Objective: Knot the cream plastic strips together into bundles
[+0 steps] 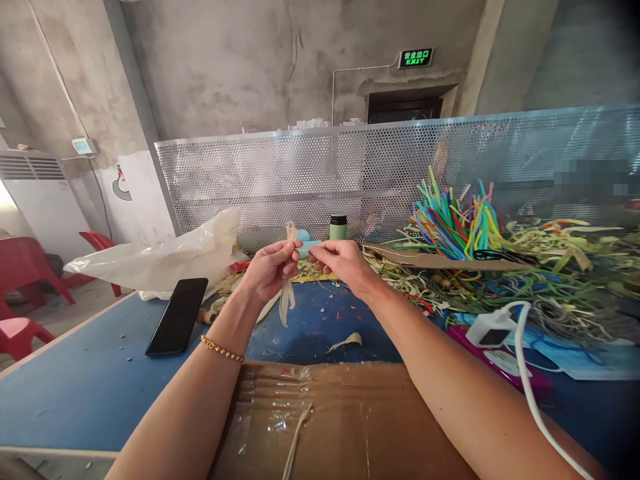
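My left hand (269, 270) is raised over the blue table (90, 380) with its fingers pinched on a bundle of pale cream strips (287, 303). The strips hang down below the hand and stick up a little above it. My right hand (341, 261) is level with the left, fingers pinched together on the top of the same strips. A gold bracelet (222, 349) circles my left wrist. A loose cream strip (296, 440) lies on the flattened cardboard (350, 427) below my arms.
A black phone (177, 316) lies at left beside a crumpled plastic bag (165, 257). A heap of coloured strips (453, 223) and tangled scraps covers the right side. A white charger (493, 329) with cable, a green bottle (339, 227), a perforated metal screen (310, 173), red chairs (25, 267).
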A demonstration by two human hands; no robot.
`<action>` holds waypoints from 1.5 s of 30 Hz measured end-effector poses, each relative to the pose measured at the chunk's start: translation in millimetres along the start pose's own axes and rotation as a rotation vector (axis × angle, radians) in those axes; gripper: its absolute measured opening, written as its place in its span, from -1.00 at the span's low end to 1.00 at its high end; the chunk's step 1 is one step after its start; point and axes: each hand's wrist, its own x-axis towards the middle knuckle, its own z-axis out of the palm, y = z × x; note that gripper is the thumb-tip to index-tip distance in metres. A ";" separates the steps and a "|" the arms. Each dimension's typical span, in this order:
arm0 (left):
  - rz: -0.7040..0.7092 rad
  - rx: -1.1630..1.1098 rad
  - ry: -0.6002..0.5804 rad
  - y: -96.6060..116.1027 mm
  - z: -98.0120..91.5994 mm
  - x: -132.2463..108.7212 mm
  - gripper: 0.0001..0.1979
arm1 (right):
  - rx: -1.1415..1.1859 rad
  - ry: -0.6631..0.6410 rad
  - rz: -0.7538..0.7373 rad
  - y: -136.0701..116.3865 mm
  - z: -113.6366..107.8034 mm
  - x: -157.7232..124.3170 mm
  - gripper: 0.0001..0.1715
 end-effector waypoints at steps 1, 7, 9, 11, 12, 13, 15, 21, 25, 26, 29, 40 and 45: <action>-0.022 0.027 -0.018 -2.1 2.5 -0.8 -0.91 | 0.009 -0.028 -0.031 -1.6 -0.9 -0.1 -0.66; -0.104 0.170 -0.081 -11.0 14.9 -5.6 -0.78 | 0.041 -0.094 -0.111 -6.4 2.7 -3.1 -0.66; -0.132 0.179 -0.102 -10.6 16.1 -6.4 -0.77 | 0.094 -0.097 -0.084 -6.8 2.2 -2.7 -0.65; -0.146 0.174 -0.108 -9.2 16.3 -6.8 -0.77 | 0.116 -0.090 -0.062 -7.0 0.1 -1.8 -0.64; -0.148 0.172 -0.105 -8.5 16.2 -6.9 -0.76 | 0.119 -0.082 -0.060 -6.9 -1.2 -1.3 -0.63; -0.149 0.174 -0.099 -8.0 16.0 -6.9 -0.76 | 0.120 -0.074 -0.064 -6.7 -2.4 -0.7 -0.62; -0.152 0.185 -0.085 -7.4 15.8 -6.7 -0.76 | 0.110 -0.061 -0.078 -5.5 -4.4 0.1 -0.59; -0.122 0.181 -0.015 -7.9 15.5 -6.1 -0.79 | 0.067 -0.039 -0.108 -3.5 -3.4 -1.2 -0.65; -0.132 0.251 0.034 -7.3 15.4 -6.0 -0.78 | 0.051 -0.059 -0.096 -4.4 -2.8 -2.0 -0.69; -0.129 0.267 0.055 -7.0 15.3 -5.8 -0.79 | 0.047 -0.054 -0.088 -3.7 -3.9 -1.0 -0.70; -0.121 0.326 0.120 -6.5 14.4 -4.5 -0.86 | -0.003 0.057 -0.054 0.7 -11.6 4.8 -0.77; 0.028 0.785 0.215 -15.9 6.8 0.0 -0.80 | -0.583 -0.142 -0.468 -0.3 -3.3 -0.9 -0.74; 0.081 0.849 0.182 -19.3 5.0 1.1 -0.75 | -0.672 -0.239 -0.393 6.0 -3.0 -2.2 -0.80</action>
